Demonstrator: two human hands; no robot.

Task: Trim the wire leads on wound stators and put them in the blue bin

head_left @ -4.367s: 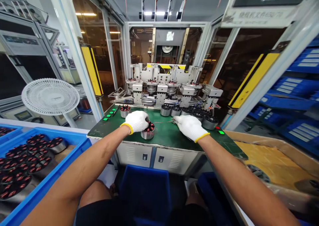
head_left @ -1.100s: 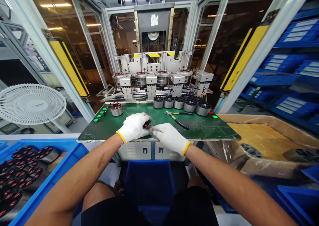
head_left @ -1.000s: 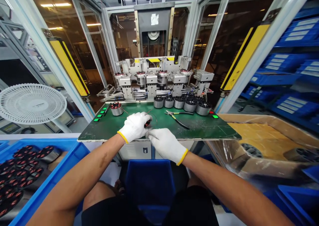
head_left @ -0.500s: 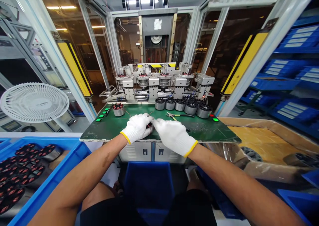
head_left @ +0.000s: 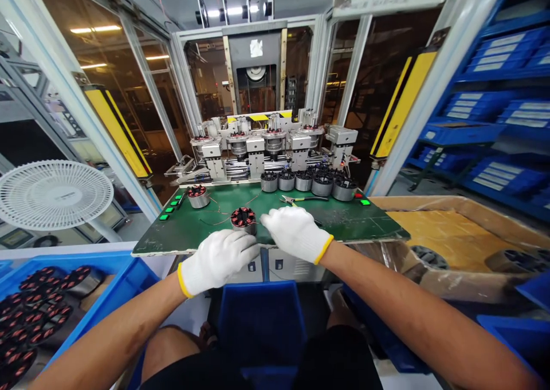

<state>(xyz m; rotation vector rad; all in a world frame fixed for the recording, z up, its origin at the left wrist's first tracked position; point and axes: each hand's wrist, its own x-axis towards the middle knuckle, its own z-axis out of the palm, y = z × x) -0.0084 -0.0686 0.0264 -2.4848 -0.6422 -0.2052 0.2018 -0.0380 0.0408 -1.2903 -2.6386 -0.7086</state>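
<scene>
A stator wound with copper (head_left: 243, 220) stands upright on the green worktop (head_left: 344, 221). My left hand (head_left: 221, 258), in a white glove, is just in front of it at the worktop's edge, fingers stretched out and holding nothing visible. To the stator's right is my gloved right hand (head_left: 298, 233), its fingertips pinched where a thin copper wire comes off the stator. Beyond this hand lie green-handled pliers (head_left: 303, 199). Another wound stator (head_left: 198, 196) stands at the worktop's left, with loose wire strands between the two.
Several unwound stator cores (head_left: 321, 185) line the back right of the worktop, before the winding machine (head_left: 258, 146). At left, a blue bin (head_left: 124, 281) holds wound stators, below a white fan (head_left: 55, 195). A lined carton (head_left: 421, 224) with cores stands at right.
My left hand has come off the stator, moving toward me and left, so the stator now shows. My right hand stays close to the stator's right side. The view has shifted slightly.
</scene>
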